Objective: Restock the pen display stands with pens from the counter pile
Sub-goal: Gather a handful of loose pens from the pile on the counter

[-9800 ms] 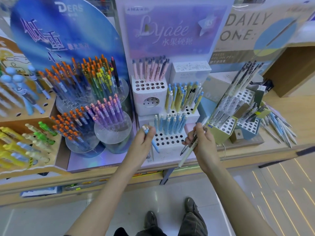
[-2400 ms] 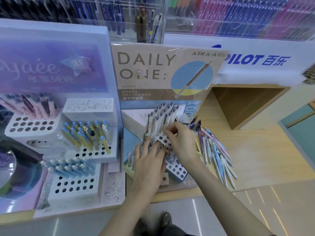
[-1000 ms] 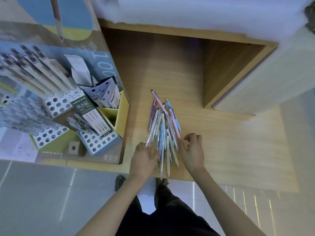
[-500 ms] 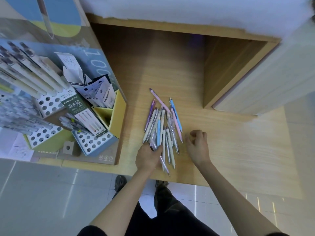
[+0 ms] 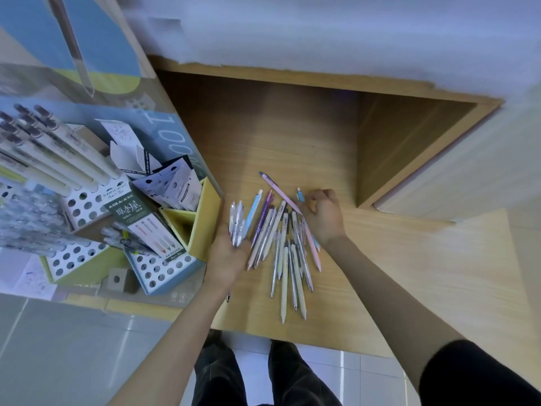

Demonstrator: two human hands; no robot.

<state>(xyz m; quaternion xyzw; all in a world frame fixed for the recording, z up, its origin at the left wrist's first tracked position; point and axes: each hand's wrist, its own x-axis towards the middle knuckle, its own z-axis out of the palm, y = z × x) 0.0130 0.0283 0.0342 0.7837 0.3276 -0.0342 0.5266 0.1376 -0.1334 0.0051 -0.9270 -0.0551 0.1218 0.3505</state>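
A pile of pastel pens lies fanned out on the wooden counter. My left hand is at the pile's left edge and grips a few clear pens that point away from me. My right hand rests on the pile's far right end, its fingers curled round the top of a light blue pen, beside a long pink pen. To the left is the pen display stand, with perforated trays and white pens standing upright in it.
A yellow compartment of the stand, stuffed with folded cartons, sits right next to my left hand. A wooden cubby opens at the back right. The counter's front edge runs below the pile, with floor tiles beyond it.
My left hand has lifted a few clear pens out of the pile's left side. My right hand moved from beside the pile up to its far end and closed on a blue pen.
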